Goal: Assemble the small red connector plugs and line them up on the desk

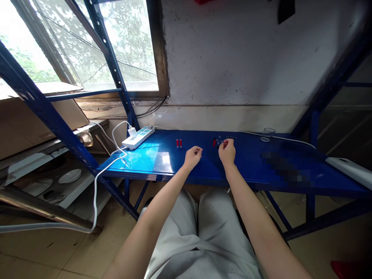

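A pale, speckled plaster wall (pixel 232 58) stands behind a glossy blue metal worktop (pixel 247 164), with a brown-framed window (pixel 130 46) letting in daylight on the left. On the worktop's left end lies a long white power strip (pixel 142 136) with a white plug (pixel 132 132) standing in it. Two small red cylinders with pale lower ends (pixel 179 143) sit side by side, left of centre.

The left hand (pixel 193 155) is over the middle of the worktop, its fingers curled in; whether its grip is clamped on anything I cannot tell. The right hand (pixel 227 152) is farther right, thumb and forefinger bent toward each other; whether that grip is together or clamped on a piece I cannot tell. A small red-and-black piece (pixel 214 142) is just beside its fingertips, on their left, and a row of tiny pale pieces (pixel 231 137) lies just beyond this hand. Farther right stands a short clear glass cup (pixel 267 135), near the wall.
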`<state>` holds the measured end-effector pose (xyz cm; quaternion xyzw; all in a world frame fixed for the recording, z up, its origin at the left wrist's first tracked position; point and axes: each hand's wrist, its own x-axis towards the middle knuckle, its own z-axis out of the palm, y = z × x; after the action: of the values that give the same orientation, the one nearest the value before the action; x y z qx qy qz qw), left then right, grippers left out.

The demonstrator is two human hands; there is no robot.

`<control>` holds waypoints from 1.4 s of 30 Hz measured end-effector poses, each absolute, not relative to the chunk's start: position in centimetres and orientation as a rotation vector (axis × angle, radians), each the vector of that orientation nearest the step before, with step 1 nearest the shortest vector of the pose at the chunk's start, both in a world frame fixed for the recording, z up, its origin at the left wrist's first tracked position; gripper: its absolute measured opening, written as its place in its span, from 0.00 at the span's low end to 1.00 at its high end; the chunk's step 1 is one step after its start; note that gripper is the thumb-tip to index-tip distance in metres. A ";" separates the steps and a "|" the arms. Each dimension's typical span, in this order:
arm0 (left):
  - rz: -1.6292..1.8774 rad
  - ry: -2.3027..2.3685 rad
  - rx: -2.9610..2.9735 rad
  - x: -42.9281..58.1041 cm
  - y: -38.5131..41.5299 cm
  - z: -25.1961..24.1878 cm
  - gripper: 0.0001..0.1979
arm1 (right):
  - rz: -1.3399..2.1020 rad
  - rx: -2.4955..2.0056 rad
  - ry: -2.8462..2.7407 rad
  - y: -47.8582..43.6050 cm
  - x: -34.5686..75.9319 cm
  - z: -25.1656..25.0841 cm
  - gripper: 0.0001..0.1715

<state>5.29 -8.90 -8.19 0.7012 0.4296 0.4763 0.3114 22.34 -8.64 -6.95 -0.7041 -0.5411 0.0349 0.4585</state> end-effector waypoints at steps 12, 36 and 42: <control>0.724 1.949 2.267 -1.6 -6.6 -4.1 0.27 | 0.158 -1.531 -1.577 -8.8 21.3 -7.3 0.09; 0.580 2.068 2.295 0.0 -4.1 -6.1 0.21 | 0.224 -1.495 -1.639 -8.7 21.2 -7.6 0.08; 0.951 1.735 2.292 1.6 -3.8 -6.4 0.12 | 0.206 -1.347 -1.615 -8.1 21.5 -8.2 0.06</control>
<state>1.61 -3.82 -6.39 0.7557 0.5722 0.3135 0.0568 21.49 -8.07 -8.22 -0.5550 -0.6654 0.0849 0.4920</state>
